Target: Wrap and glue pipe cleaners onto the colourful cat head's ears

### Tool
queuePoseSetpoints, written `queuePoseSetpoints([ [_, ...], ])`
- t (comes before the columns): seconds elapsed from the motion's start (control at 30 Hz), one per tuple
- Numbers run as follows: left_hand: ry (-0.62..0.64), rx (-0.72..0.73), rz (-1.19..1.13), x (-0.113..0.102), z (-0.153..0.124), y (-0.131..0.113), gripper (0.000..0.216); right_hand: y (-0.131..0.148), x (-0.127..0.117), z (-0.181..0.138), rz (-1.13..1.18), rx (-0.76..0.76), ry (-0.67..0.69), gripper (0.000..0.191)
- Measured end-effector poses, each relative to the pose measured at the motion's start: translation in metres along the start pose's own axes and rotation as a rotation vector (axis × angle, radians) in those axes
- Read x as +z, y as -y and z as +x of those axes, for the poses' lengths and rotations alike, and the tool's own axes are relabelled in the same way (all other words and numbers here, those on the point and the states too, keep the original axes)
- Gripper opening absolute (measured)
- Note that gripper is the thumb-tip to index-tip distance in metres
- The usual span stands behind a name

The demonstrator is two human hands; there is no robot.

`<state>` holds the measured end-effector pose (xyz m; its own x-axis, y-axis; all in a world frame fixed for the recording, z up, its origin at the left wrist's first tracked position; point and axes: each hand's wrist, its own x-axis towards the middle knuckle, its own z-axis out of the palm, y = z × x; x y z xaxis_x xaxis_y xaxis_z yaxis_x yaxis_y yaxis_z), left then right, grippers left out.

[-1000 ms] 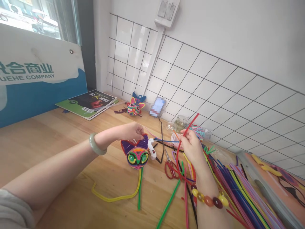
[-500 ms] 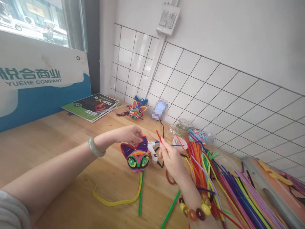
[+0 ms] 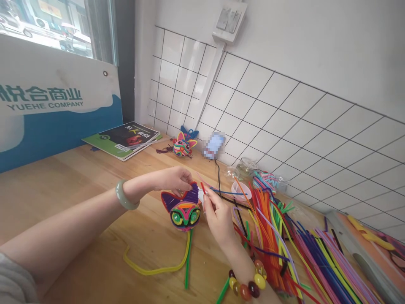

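My left hand (image 3: pixel 177 179) pinches the right-hand purple ear of a colourful pipe-cleaner cat head (image 3: pixel 185 214), which has red-edged ears and shiny green eyes. Close to that ear, my right hand (image 3: pixel 220 217) grips a short red pipe cleaner (image 3: pixel 203 188) between thumb and fingers, its tip sticking up. Whether it touches the ear, I cannot tell. Between the hands a bit of a white glue gun (image 3: pixel 200 195) shows; my right hand hides the rest. Below the head lie a bent yellow pipe cleaner (image 3: pixel 158 270) and a straight green one (image 3: pixel 187 261).
Loose pipe cleaners in many colours (image 3: pixel 329 261) cover the table's right side. Behind them are a pink bowl (image 3: pixel 242 192) and clear containers (image 3: pixel 245 169). Further back stand a second cat head (image 3: pixel 182 145) and a phone (image 3: pixel 214 145). Magazines (image 3: pixel 123 139) lie at the back left.
My right hand has moved left and slightly down, bringing the red pipe cleaner beside the purple ear and covering most of the glue gun. My left hand keeps its pinch.
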<state>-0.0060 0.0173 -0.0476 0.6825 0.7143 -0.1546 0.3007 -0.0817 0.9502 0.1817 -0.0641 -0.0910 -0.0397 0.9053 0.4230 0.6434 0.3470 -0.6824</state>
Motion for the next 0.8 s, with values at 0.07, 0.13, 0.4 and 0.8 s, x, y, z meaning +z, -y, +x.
queuePoseSetpoints([
  [0.07,-0.012,0.004,-0.01,0.0003,0.0004,0.001,0.017,0.0007,0.0029,-0.0025,0.015,-0.013,-0.005,0.036],
  [0.13,-0.011,0.005,-0.018,0.0003,0.0009,0.0019,0.018,0.0011,0.0049,-0.004,0.025,-0.036,-0.02,0.035],
  [0.4,0.048,0.016,-0.028,-0.0012,0.0019,0.0035,0.021,-0.0026,0.0085,-0.0038,0.009,-0.062,-0.012,0.031],
  [0.8,0.044,0.01,-0.046,-0.0003,0.0002,-0.0011,0.023,-0.0031,0.0083,-0.0037,0.018,-0.098,0.006,0.031],
])
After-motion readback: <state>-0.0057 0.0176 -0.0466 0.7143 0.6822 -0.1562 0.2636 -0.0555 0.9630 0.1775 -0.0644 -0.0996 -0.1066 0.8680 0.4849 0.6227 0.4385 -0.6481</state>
